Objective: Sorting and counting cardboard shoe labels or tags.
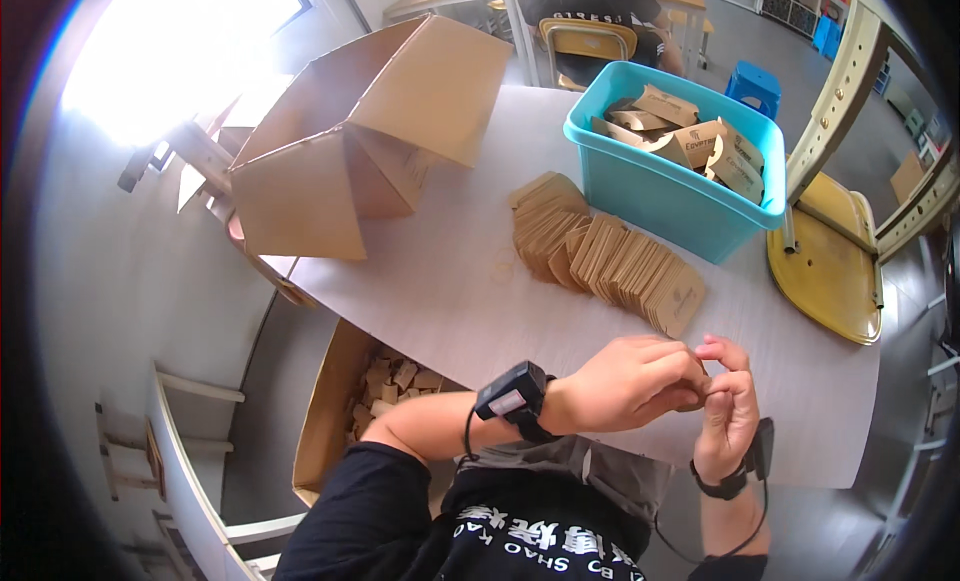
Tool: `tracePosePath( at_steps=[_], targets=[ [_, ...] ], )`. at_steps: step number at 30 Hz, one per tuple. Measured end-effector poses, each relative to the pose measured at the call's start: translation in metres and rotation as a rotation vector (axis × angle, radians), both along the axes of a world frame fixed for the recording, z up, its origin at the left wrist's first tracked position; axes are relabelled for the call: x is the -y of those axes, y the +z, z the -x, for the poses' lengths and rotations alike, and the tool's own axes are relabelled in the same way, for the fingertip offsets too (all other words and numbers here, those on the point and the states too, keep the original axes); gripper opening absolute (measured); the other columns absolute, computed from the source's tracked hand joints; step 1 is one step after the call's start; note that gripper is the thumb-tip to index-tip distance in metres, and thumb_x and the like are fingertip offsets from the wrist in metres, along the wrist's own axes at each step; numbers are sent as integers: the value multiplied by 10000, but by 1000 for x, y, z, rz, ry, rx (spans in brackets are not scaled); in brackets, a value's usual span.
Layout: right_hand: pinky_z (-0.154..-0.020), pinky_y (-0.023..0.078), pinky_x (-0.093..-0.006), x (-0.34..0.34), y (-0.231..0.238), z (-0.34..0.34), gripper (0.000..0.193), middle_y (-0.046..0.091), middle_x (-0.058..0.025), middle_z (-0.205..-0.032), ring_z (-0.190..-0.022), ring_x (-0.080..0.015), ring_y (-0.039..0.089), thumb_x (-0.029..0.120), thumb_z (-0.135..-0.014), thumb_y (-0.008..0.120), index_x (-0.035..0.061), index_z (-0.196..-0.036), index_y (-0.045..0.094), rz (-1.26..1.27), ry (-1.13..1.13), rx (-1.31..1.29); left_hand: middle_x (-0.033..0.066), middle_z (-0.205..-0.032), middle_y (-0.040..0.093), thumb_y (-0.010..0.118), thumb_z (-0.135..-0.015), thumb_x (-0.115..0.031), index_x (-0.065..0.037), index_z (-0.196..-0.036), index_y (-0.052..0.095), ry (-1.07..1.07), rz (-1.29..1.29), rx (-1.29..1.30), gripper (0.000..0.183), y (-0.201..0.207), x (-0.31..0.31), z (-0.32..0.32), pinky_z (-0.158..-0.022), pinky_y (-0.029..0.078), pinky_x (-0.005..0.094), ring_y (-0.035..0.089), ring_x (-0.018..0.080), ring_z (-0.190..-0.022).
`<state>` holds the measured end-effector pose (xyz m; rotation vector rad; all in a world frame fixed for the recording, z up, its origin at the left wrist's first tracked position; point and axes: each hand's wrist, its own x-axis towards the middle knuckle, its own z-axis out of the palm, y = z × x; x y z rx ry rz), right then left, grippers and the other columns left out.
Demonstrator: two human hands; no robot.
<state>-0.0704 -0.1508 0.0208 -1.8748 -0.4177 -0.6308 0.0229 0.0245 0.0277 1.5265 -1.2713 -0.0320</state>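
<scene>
My left hand (pixel 640 383) and my right hand (pixel 728 411) meet over the table's near edge, fingertips pinched together. Between them a brown sliver shows; most of it is hidden by the fingers, so its kind cannot be made out. Just beyond my hands, a fanned row of flat brown card pieces (pixel 610 261) with dark print lies on the table. Behind that row stands a turquoise plastic bin (pixel 655 196), holding several brown card boxes (pixel 690 141) folded into curved pillow shapes.
A large open cardboard carton (pixel 300 196) stands at the table's left, flaps spread. Below the table (pixel 450 301), another carton (pixel 312 421) holds many small brown pieces (pixel 390 381). An upturned yellow-seated chair (pixel 825 271) is at the right. Beyond the table sits a person (pixel 585 11); a blue stool (pixel 753 86) stands nearby.
</scene>
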Motion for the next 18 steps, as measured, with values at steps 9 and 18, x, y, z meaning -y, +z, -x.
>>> tracePosePath(
  at_steps=[9, 18],
  targets=[
    [-1068, 423, -409, -24, -55, 25, 247, 540, -260, -1365, -1206, -256, 548, 272, -1108, 424, 47, -1052, 510, -647, -160, -81, 130, -1103, 648, 546, -1018, 3, -45, -1124, 508, 132, 119, -545, 122, -45, 45, 69, -902, 494, 341, 629, 222, -927],
    [-851, 507, -286, -30, -49, 27, 181, 695, -77, -1002, -896, -116, 631, 70, -1046, 498, 19, -1215, 539, -453, -296, -154, 126, -1057, 684, 453, -1030, 20, 5, -1202, 490, 233, 233, -562, 176, -45, 42, 78, -852, 526, 300, 659, 163, -962]
  ],
)
